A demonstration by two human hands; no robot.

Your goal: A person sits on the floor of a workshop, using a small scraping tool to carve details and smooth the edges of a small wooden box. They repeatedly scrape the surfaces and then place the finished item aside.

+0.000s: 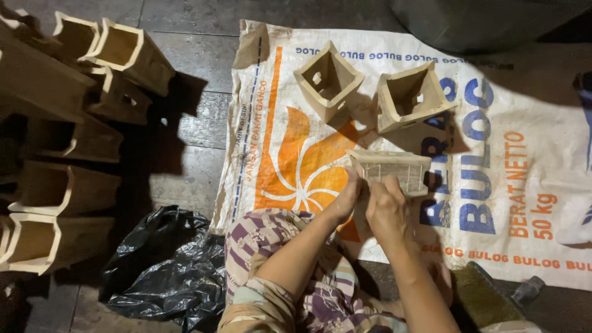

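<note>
From the head camera, looking straight down, both hands met over a small square wooden box (394, 171) that lay on its side on a printed woven sack (505, 185) spread on the dark plank floor (185, 37). The left hand (346, 196) was closed on the box's near left corner, fingers curled against the rim. The right hand (387, 206) pressed onto the box's near side, fingers bent over it; whether it gripped the box or something small against it could not be told. The box's inside was turned away from the camera, so any contents stayed hidden.

Beyond it on the sack stood two more tapered wooden boxes, the left box (328, 80) and the right box (412, 95), just beside each other, mouths tilted up. Each was empty, showing only a small hole in its inner face.

To the left, off the sack, a stack of similar boxes (68, 148) lay on their sides in shadow, open mouths pale-edged and showing nothing inside. A crumpled black plastic bag (163, 265) sat near the person's knee, draped in patterned cloth (271, 237). A brush (487, 299) lay at the sack's near edge.
</note>
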